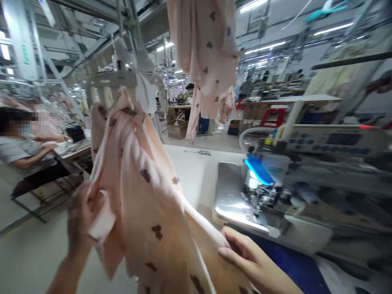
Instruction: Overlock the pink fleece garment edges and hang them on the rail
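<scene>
A big grey sewing machine [306, 183] is seen on the right, on a long white table [196, 167]. A soft pink cloth with small brown shapes [147, 204] is hung from a white clip hanger [122, 81] above the table's left edge. The cloth's left edge, with a small white tag [102, 222], is pinched by the left hand [81, 214]. The lower right part is pinched by the right hand [245, 255], fingers pressed together. More pink cloth [205, 49] is hung further back. For a good job, the cloth is best kept flat and smooth, with both edges held firmly.
</scene>
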`<action>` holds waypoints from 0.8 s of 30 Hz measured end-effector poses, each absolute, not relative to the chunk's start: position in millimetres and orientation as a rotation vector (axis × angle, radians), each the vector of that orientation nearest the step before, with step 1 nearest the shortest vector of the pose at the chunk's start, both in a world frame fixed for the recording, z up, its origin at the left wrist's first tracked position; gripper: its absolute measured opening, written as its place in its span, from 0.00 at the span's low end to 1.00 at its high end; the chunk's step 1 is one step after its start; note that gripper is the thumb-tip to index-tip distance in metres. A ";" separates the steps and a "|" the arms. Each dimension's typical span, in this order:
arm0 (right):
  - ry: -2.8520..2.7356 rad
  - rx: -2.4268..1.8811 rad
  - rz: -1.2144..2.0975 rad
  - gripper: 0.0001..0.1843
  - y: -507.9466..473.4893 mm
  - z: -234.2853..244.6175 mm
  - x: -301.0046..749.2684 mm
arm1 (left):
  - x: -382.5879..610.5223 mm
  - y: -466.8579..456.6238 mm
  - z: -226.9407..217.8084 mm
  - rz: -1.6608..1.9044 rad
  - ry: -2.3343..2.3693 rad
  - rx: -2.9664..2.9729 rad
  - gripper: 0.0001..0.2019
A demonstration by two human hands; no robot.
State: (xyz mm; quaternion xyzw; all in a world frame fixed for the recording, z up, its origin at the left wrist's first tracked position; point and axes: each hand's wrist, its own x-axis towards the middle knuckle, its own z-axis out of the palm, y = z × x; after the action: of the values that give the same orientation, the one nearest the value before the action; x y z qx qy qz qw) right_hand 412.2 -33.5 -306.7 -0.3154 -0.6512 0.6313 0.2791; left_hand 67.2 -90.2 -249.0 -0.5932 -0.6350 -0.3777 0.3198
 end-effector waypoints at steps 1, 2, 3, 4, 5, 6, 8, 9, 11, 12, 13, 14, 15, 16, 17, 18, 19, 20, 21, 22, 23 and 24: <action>-1.797 -0.921 1.536 0.18 -33.6 -308.1 415.2 | 94.2 -80.5 -263.1 -0.973 -1.496 -1.754 0.17; -1.837 -0.987 1.412 0.17 -34.0 -312.0 417.4 | 121.6 -74.2 -278.4 -0.919 -1.276 -1.983 0.15; -1.873 -1.046 1.330 0.16 -35.1 -318.1 419.3 | 146.9 -70.4 -294.3 -0.828 -1.038 -2.207 0.13; -1.908 -1.091 1.272 0.14 -36.8 -325.9 420.9 | 168.2 -67.9 -310.2 -0.755 -0.847 -2.369 0.09; -1.953 -1.123 1.222 0.12 -39.3 -334.7 422.7 | 184.4 -65.8 -325.3 -0.624 -0.658 -2.505 0.09; -2.013 -1.149 1.173 0.10 -42.4 -343.5 424.8 | 195.5 -63.7 -338.6 -0.584 -0.646 -2.536 0.06; -2.148 -1.196 1.083 0.07 -49.3 -356.1 430.5 | 207.6 -59.3 -356.9 -0.572 -0.654 -2.560 0.03; -2.191 -1.211 1.046 0.06 -52.6 -358.2 434.4 | 212.0 -57.5 -360.8 -0.620 -0.661 -2.555 0.06; -2.167 -1.206 1.019 0.08 -56.8 -352.0 443.6 | 224.9 -55.7 -358.0 -0.778 -0.601 -2.531 0.12; -2.102 -1.182 1.016 0.09 -57.1 -344.6 448.4 | 234.7 -55.5 -351.9 -0.881 -0.569 -2.500 0.14; -2.016 -1.146 0.982 0.10 -55.7 -335.7 452.9 | 246.3 -55.4 -343.7 -0.982 -0.547 -2.457 0.16; -1.924 -1.125 0.907 0.12 -52.5 -326.5 456.7 | 259.1 -54.9 -334.2 -1.066 -0.540 -2.402 0.17; -1.839 -1.133 0.791 0.13 -47.6 -318.2 459.7 | 271.8 -53.5 -324.3 -1.112 -0.555 -2.359 0.17; -1.761 -1.172 0.644 0.13 -41.4 -311.6 461.8 | 283.2 -50.8 -315.0 -1.128 -0.595 -2.323 0.16; -1.691 -1.232 0.494 0.12 -34.4 -307.2 463.1 | 292.4 -46.6 -307.1 -1.114 -0.654 -2.306 0.14; -1.631 -1.301 0.373 0.11 -27.2 -305.1 463.7 | 298.6 -41.0 -301.0 -1.083 -0.729 -2.295 0.14; -1.587 -1.366 0.300 0.09 -20.8 -305.1 464.1 | 301.5 -34.4 -296.9 -1.043 -0.812 -2.287 0.15; -1.552 -1.414 0.261 0.09 -15.8 -306.8 464.4 | 300.9 -27.1 -294.7 -0.995 -0.877 -2.302 0.17; -1.518 -1.429 0.220 0.08 -12.8 -309.4 464.7 | 297.5 -19.8 -293.9 -0.949 -0.928 -2.325 0.19; -1.492 -1.415 0.159 0.08 -11.9 -312.7 465.1 | 291.8 -13.0 -294.0 -0.902 -0.963 -2.353 0.20; -1.476 -1.370 0.068 0.08 -13.1 -316.1 465.3 | 285.0 -7.2 -294.3 -0.861 -0.991 -2.384 0.20; -1.479 -1.302 -0.030 0.09 -16.1 -319.4 465.0 | 278.1 -2.8 -294.1 -0.836 -1.021 -2.405 0.20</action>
State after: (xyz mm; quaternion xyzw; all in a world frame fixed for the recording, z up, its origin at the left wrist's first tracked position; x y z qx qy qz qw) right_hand 465.0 -16.1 -319.4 -0.5506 -0.6255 -0.0125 0.5527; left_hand 278.1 -2.8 -294.1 -0.8593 -0.3650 -0.2988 0.1980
